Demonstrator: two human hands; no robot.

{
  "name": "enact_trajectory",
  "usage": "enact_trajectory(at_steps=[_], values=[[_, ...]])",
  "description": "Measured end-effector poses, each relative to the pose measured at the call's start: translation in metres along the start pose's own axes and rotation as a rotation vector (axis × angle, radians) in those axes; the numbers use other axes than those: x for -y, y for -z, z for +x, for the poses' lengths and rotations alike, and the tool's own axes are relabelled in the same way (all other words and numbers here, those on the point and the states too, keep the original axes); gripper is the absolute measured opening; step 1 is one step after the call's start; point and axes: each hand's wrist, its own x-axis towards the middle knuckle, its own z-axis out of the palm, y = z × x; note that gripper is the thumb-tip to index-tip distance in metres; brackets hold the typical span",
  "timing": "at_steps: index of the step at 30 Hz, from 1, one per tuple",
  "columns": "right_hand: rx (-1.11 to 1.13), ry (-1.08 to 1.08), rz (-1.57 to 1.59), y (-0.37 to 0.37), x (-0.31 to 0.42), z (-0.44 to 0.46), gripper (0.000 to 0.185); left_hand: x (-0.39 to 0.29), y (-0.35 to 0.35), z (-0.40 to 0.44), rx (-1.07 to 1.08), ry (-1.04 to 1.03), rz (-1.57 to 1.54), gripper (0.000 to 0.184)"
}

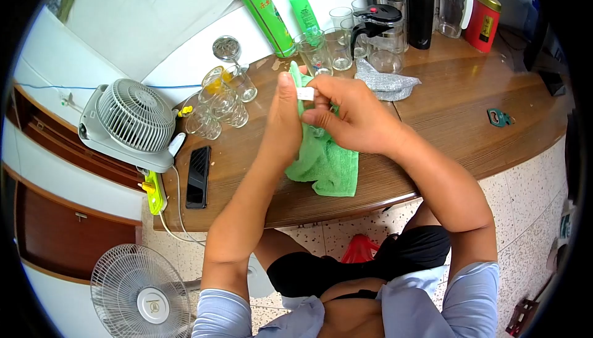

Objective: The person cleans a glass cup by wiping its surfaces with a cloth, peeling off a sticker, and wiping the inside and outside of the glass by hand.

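Note:
A green towel (pixel 333 168) hangs from both hands over the front part of the wooden table. My left hand (pixel 286 112) is closed on its upper part, thumb pointing up. From the other side my right hand (pixel 352 112) pinches the towel with bent fingers, close to a small white tag (pixel 305 93). Whether anything is wrapped inside the cloth, I cannot tell. Just beyond the hands stand a drinking glass (pixel 317 60) and another clear glass (pixel 339 54). A grey cloth (pixel 388 83) lies crumpled to the right of my right hand.
Several glass mugs (pixel 230 106) stand left, near a small fan (pixel 137 116) and a phone (pixel 197 177). At the back are a glass teapot (pixel 386 35), a black flask (pixel 420 14), a red tin (pixel 483 22) and a green pump bottle (pixel 304 12). Keys (pixel 499 117) lie right.

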Motion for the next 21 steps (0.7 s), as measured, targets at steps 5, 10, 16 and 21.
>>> enact_trajectory(at_steps=[5,10,16,21], values=[[0.068,0.145,0.003,-0.004,0.007,-0.004,0.019,-0.016,0.013,0.004,0.108,0.276,-0.31,0.089],[0.014,0.204,-0.017,-0.003,0.008,-0.004,0.02,-0.017,0.009,0.006,0.134,0.344,-0.454,0.094],[-0.113,0.077,-0.012,-0.001,0.009,0.0,0.022,-0.019,-0.003,0.0,0.033,0.318,-0.243,0.092],[-0.06,-0.104,-0.064,0.004,0.012,0.003,0.022,-0.012,-0.002,-0.003,0.138,0.218,-0.069,0.085]])
